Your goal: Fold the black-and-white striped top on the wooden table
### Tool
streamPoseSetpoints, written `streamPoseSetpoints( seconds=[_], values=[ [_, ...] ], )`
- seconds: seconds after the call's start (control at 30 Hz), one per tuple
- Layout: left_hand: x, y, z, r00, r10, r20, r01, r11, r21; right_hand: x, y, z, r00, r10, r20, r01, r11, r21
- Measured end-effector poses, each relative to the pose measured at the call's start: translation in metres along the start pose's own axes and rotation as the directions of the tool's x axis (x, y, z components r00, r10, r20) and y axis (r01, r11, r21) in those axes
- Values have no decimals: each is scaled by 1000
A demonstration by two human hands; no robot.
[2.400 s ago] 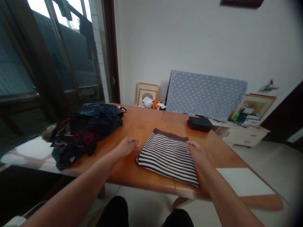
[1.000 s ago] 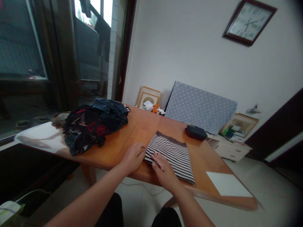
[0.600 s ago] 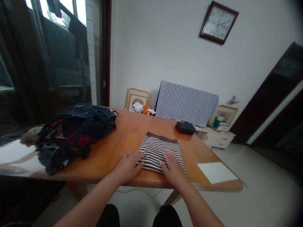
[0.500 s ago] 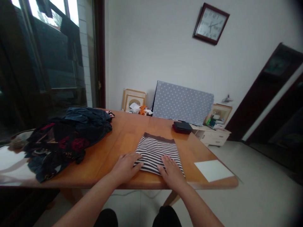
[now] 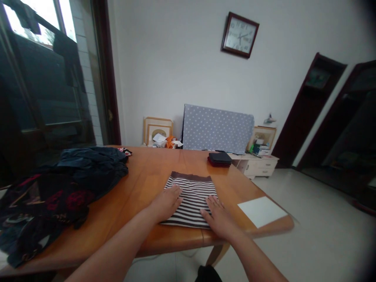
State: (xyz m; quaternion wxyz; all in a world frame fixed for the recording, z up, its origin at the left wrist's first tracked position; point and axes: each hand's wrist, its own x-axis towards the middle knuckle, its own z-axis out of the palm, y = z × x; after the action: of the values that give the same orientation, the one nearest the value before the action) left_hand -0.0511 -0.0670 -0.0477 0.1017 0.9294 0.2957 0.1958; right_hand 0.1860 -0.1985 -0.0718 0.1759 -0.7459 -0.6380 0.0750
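Observation:
A dark brown and white striped garment (image 5: pixel 192 196), folded into a rough rectangle, lies flat near the front edge of the wooden table (image 5: pixel 147 176). A plain brown band runs along its far side. My left hand (image 5: pixel 168 203) rests palm down on its left part, fingers stretched out. On the right part, my right hand (image 5: pixel 216 215) lies flat with its fingers spread. Neither hand grips the cloth. Some small wrinkles show between them.
A heap of dark clothes (image 5: pixel 70 188) covers the table's left end. At the far right lies a stack of dark folded items (image 5: pixel 219 159). A white sheet (image 5: pixel 262 211) sits by the right edge. Beyond stand a low white cabinet (image 5: pixel 258 167) and a dotted grey cloth (image 5: pixel 217 127).
My left hand has slid farther up the left side of the striped garment. My right hand stays flat on the right part. The camera view has turned slightly.

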Motion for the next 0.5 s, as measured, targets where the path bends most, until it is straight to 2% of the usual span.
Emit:
streamPoseSetpoints(
  seconds=[0.1,0.2,0.37,0.5],
  values=[
    [-1,-11,6,996,-25,91,26,1000,-12,-4,3,-1,1000,-6,15,6,1000,10],
    [4,-16,2,993,-18,120,22,999,-33,-5,1,-2,1000,-12,20,11,1000,12],
    [30,-23,-4,997,-23,73,25,999,-36,-7,-3,3,1000,18,-12,-18,999,-32],
    [50,-46,2,982,-187,22,188,973,-135,-7,-1,6,1000,9,-27,-9,1000,-11]
  ],
)
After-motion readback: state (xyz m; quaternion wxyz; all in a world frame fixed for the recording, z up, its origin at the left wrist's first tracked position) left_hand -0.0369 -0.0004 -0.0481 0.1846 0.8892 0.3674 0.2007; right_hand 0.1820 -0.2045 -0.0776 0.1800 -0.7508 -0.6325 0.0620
